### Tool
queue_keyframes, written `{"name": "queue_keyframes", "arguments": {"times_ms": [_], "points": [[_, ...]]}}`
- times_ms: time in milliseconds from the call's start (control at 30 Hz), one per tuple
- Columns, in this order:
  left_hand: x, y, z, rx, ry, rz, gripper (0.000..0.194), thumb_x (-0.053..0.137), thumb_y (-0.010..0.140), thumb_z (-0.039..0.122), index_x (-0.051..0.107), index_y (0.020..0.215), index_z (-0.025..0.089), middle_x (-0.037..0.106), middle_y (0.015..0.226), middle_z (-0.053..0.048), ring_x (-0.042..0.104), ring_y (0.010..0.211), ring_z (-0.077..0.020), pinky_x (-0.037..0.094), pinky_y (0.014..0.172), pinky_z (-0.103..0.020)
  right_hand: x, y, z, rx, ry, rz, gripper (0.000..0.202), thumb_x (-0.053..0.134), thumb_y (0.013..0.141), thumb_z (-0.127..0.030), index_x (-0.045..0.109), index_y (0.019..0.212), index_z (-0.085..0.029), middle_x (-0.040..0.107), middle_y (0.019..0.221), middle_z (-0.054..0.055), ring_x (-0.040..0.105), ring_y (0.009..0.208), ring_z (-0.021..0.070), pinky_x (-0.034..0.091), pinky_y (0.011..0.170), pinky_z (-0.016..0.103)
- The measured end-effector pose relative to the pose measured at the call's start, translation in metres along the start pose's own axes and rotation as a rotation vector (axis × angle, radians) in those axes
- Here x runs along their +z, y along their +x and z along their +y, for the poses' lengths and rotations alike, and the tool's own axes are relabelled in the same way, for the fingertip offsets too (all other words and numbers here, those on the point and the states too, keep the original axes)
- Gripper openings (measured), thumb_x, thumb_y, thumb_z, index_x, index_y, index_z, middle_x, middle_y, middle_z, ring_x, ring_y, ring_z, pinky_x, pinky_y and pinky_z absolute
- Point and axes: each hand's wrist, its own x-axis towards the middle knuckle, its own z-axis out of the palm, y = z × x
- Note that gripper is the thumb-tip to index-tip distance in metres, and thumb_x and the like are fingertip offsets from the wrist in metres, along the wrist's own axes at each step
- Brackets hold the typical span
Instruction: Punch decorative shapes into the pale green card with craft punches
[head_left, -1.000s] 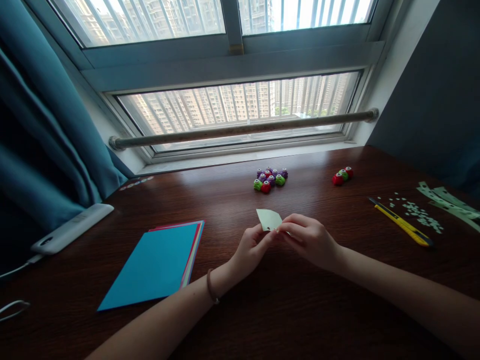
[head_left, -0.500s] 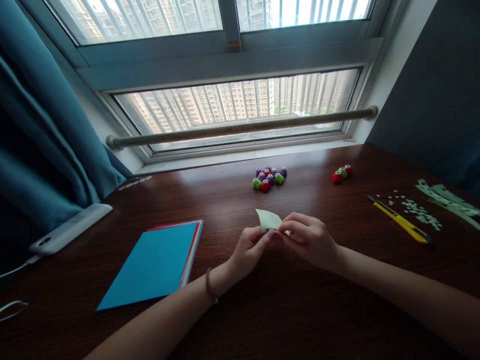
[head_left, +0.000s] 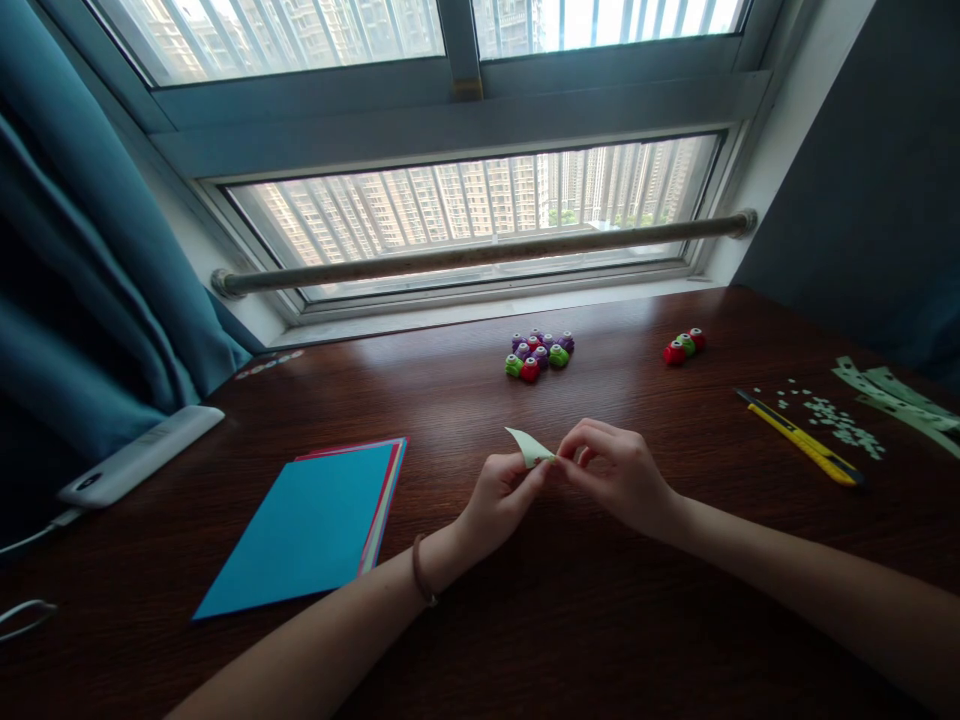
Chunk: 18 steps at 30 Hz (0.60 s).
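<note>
A small pale green piece of paper [head_left: 529, 447] is held up between my two hands over the middle of the desk, curled and seen partly edge-on. My left hand [head_left: 498, 499] pinches its lower edge between thumb and fingers; a brown band circles that wrist. At the paper's right end, the thumb and forefinger of my right hand [head_left: 616, 472] are pressed together on it. Small dark marks show on the paper near the left fingertips, too small to make out.
Blue sheets [head_left: 307, 530] lie stacked at left, near a white power strip [head_left: 142, 455]. Several coloured bottle-like pieces [head_left: 538, 355] stand at the back, more pieces [head_left: 685, 346] further right. On the right lie a yellow utility knife [head_left: 806, 440], paper bits [head_left: 840, 420] and green strips [head_left: 900, 400].
The paper has turned and narrowed to a curled point leaning left. My right hand's fingers have shifted slightly right and down to its right end. The left hand has hardly moved.
</note>
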Motion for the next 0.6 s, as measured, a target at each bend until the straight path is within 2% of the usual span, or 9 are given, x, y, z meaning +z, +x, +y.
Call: {"name": "queue_keyframes", "arguments": {"times_ms": [133,233,300,400,467,533,600], "points": [[0.0,0.0,-0.002,0.002,0.011,-0.006,0.03,0.047,0.086,0.032,0.063,0.073,0.01,0.057,0.063,-0.002,0.048,0.058,-0.0117,0.039,0.056,-0.022,0.001,0.0,-0.001,0.123,0.087,0.025,0.01,0.058,0.078,-0.024,0.057,0.073,-0.016,0.057,0.071,0.002,0.054,0.062,0.0123,0.047,0.054,0.023],[0.001,-0.002,-0.001,0.007,0.017,-0.023,0.029,0.047,0.086,0.03,0.065,0.076,0.01,0.06,0.064,-0.002,0.05,0.059,-0.0123,0.041,0.058,-0.022,0.001,0.001,0.002,0.278,0.188,0.087,0.015,0.059,0.077,-0.03,0.058,0.075,-0.015,0.059,0.071,0.003,0.057,0.064,0.014,0.049,0.056,0.024],[0.001,-0.002,0.001,-0.008,0.008,-0.037,0.029,0.047,0.086,0.03,0.066,0.08,0.01,0.064,0.07,-0.004,0.055,0.063,-0.0143,0.043,0.061,-0.024,-0.001,0.004,0.006,0.36,0.277,0.113,0.02,0.059,0.077,-0.035,0.058,0.078,-0.015,0.061,0.072,0.004,0.058,0.065,0.0153,0.049,0.056,0.025],[0.001,-0.001,0.005,-0.048,-0.053,-0.044,0.029,0.046,0.086,0.029,0.068,0.086,0.01,0.068,0.082,-0.007,0.061,0.073,-0.0184,0.045,0.07,-0.027,-0.011,0.014,0.013,0.385,0.295,0.132,0.025,0.061,0.075,-0.038,0.058,0.079,-0.014,0.062,0.071,0.005,0.058,0.062,0.0156,0.049,0.055,0.027],[0.001,0.0,0.006,-0.082,-0.129,-0.042,0.028,0.047,0.086,0.03,0.068,0.086,0.011,0.069,0.086,-0.008,0.062,0.079,-0.0203,0.047,0.075,-0.029,-0.026,0.025,0.018,0.365,0.209,0.175,0.024,0.062,0.073,-0.037,0.059,0.079,-0.014,0.063,0.074,0.005,0.058,0.064,0.0163,0.048,0.057,0.027],[0.001,0.0,0.006,-0.124,-0.224,-0.038,0.027,0.049,0.085,0.031,0.067,0.085,0.011,0.069,0.088,-0.009,0.063,0.082,-0.0219,0.048,0.078,-0.031,-0.052,0.038,0.026,0.342,0.042,0.224,0.019,0.063,0.072,-0.033,0.062,0.077,-0.015,0.064,0.08,0.006,0.06,0.071,0.0184,0.048,0.062,0.029],[0.002,0.001,0.003,-0.165,-0.307,-0.031,0.025,0.052,0.083,0.031,0.065,0.086,0.011,0.069,0.087,-0.009,0.063,0.082,-0.023,0.049,0.078,-0.034,-0.086,0.049,0.038,0.37,-0.281,0.277,0.011,0.065,0.068,-0.026,0.063,0.07,-0.016,0.064,0.076,0.006,0.06,0.071,0.0195,0.046,0.065,0.03]]}}
